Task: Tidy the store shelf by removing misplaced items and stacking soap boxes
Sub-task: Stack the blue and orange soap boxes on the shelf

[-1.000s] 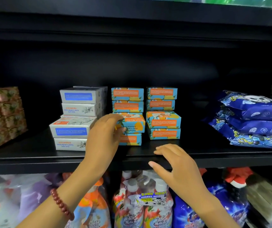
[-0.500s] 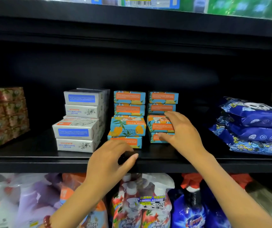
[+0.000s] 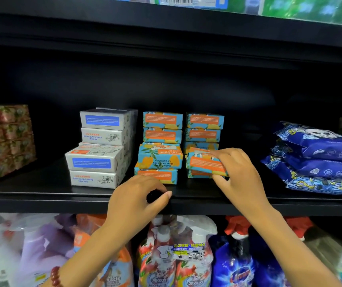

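Head camera looks at a dark shelf (image 3: 41, 195) of soap. The right hand (image 3: 238, 179) grips a blue-and-orange soap box (image 3: 203, 164) at its right end, fingers over the top and thumb underneath. The box sits tilted on the front of the right-hand stack; the hand hides its far corner and most of the box beneath it.

The left hand (image 3: 137, 201) hovers at the shelf's front edge with its fingers curled toward the thumb. A dark patch fills the gap between them, and whether that is a small object or just the black shelf cannot be told.

To the left stands a second blue-and-orange stack (image 3: 159, 156), its upper front box turned face-out, and beside it the white soap boxes (image 3: 95, 160), whose rear column is mostly covered. Red wrapped packs (image 3: 4, 141) are cut off by the left border; blue pouches (image 3: 319, 160) lie piled at the right. Below, spray bottles (image 3: 176, 255) are blurred and partly behind the forearms. A beaded bracelet (image 3: 55, 276) shows at the bottom edge.
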